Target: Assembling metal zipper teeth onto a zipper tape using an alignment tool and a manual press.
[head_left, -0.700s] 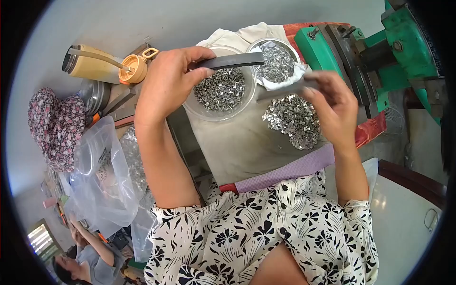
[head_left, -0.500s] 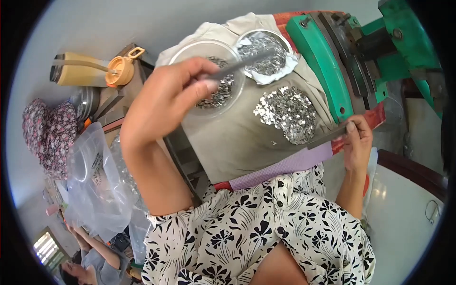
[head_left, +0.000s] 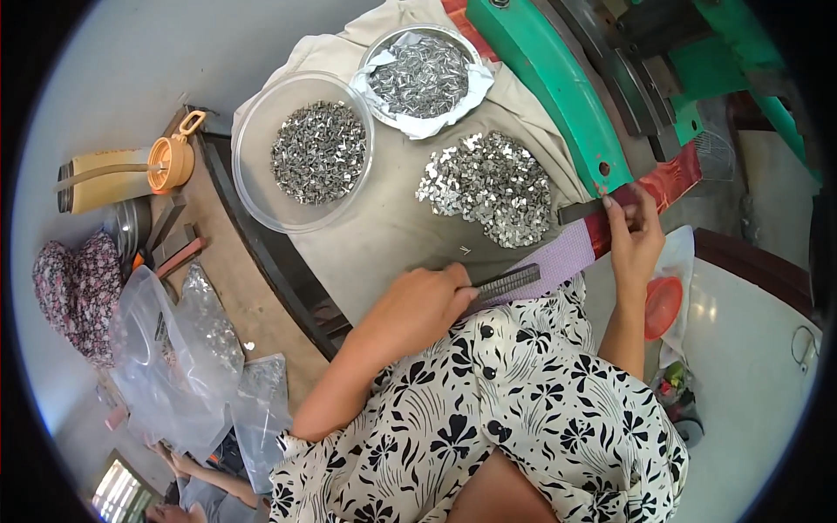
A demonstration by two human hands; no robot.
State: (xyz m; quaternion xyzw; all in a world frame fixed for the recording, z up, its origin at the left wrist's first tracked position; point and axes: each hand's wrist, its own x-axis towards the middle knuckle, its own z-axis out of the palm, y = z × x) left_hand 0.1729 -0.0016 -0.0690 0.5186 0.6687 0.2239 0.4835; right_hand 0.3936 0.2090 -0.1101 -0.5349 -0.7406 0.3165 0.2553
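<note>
My left hand (head_left: 417,307) is closed around one end of a dark, slotted metal strip (head_left: 510,283), which lies over a lilac cloth (head_left: 565,258) by my lap. In my right hand (head_left: 638,234), thumb and fingers pinch a flat dark metal bar (head_left: 579,211) beside the foot of a green machine (head_left: 558,96). Left of that bar, a pile of small shiny metal pieces (head_left: 497,187) rests on the beige cloth (head_left: 384,253). Farther off stand a clear plastic bowl (head_left: 250,157) with similar pieces and a bowl (head_left: 370,54) lined with white sheet, full of thin metal pieces.
To the left, a wooden bench (head_left: 228,283) carries metal blocks, clear plastic bags (head_left: 179,349) and an orange-lidded bottle (head_left: 170,164). A floral cloth hat (head_left: 78,296) hangs near it. A red plastic dish (head_left: 663,307) is low on the right. Another person (head_left: 209,497) sits at lower left.
My left hand has come down from above the clear bowl to near my lap, still holding the strip. My right hand keeps its bar by the machine's foot. The view has shifted.
</note>
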